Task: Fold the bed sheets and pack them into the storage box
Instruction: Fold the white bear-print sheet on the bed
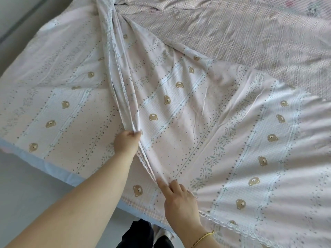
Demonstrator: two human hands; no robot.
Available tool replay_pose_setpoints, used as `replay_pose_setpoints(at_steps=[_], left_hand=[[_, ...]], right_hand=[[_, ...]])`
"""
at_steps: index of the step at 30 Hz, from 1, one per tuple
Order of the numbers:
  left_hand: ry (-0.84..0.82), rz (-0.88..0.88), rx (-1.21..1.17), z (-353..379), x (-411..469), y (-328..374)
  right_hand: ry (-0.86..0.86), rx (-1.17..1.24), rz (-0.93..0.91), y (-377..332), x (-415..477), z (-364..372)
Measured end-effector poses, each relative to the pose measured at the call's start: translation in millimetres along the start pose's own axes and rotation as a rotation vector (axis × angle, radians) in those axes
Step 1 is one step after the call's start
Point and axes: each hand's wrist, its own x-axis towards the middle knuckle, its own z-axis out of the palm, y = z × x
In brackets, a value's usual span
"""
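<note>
Here, in the head view, you have the bear-print bed sheet (179,97) spread across the bed (59,173), over a checked cover (250,42) that shows at the far side. A long gathered ridge of the sheet, edged with lace trim (117,68), runs from the far end of the bed down toward you.

Your left hand (126,143) sits at the middle of that ridge, its fingers (134,133) closed on the bunched cloth. Your right hand (179,199), with a gold bracelet (204,237) at the wrist, sits nearer you on the same ridge; its fingers (165,184) are narrow and pinch the fold close to the sheet's near edge.

The sheet looks thin, light and limp, so it will likely sag and wrinkle wherever you leave it unsupported, and it may slide over the cover below. Take it by the hemmed lace edge and the corners, where the cloth is doubled and gives a firmer hold.

No storage box is in view, and the folding looks barely begun.
</note>
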Motion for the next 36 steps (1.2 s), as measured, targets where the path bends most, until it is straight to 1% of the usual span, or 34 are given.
replay_pose_setpoints(at_steps=[2, 3, 4, 6, 8, 11, 13, 15, 17, 20, 22, 23, 24, 26, 27, 29, 32, 34, 36], left_hand=[[0.042, -0.178, -0.254, -1, 3, -1], [0.076, -0.238, -0.321, -1, 3, -1], [0.111, -0.257, -0.348, -1, 3, -2], [0.166, -0.231, -0.357, -3, 2, -4], [0.177, -0.231, -0.377, -7, 1, -6], [0.138, -0.238, -0.545, -23, 0, -3], [0.066, -0.143, -0.647, -40, -7, -3], [0.023, -0.105, -0.685, -57, -18, -18], [0.030, -0.154, -0.584, -62, -25, -50], [0.035, -0.232, -0.333, -51, -28, -77], [0.061, -0.237, -0.212, -42, -24, -74], [0.079, -0.236, -0.194, -39, -20, -67], [0.083, -0.235, -0.195, -39, -15, -61], [0.094, -0.237, -0.191, -41, -2, -52], [0.094, -0.224, -0.165, -45, 6, -49], [0.102, -0.181, -0.078, -54, 22, -43], [0.074, -0.117, -0.004, -71, 57, -29], [0.040, -0.096, 0.008, -84, 86, -24], [-0.034, -0.077, 0.061, -100, 115, -17]], right_hand=[[0.025, 0.030, 0.011, -1, 1, -1], [0.029, 0.058, 0.015, -1, 3, -3], [0.017, 0.086, 0.013, -1, 3, -4], [-0.012, 0.106, 0.009, -1, 3, -6], [-0.025, 0.114, 0.012, 3, 3, -5], [0.033, 0.146, -0.027, 6, 2, -4], [0.084, 0.182, -0.059, 7, 3, -9], [0.071, 0.192, -0.105, 7, 0, -15], [-0.028, 0.169, -0.149, 5, -8, -14], [-0.218, 0.182, -0.155, 2, -22, -1], [-0.362, 0.181, -0.102, 2, -25, 6], [-0.434, 0.187, -0.076, -1, -21, 4], [-0.454, 0.179, -0.070, -5, -15, -2], [-0.460, 0.208, 0.001, -10, -1, -13], [-0.549, 0.230, 0.021, -15, 11, -16], [-0.651, 0.280, 0.025, -26, 30, -16], [-0.630, 0.345, 0.089, -55, 77, -10], [-0.638, 0.331, 0.134, -77, 113, -3], [-0.622, 0.293, 0.194, -104, 152, 6]])
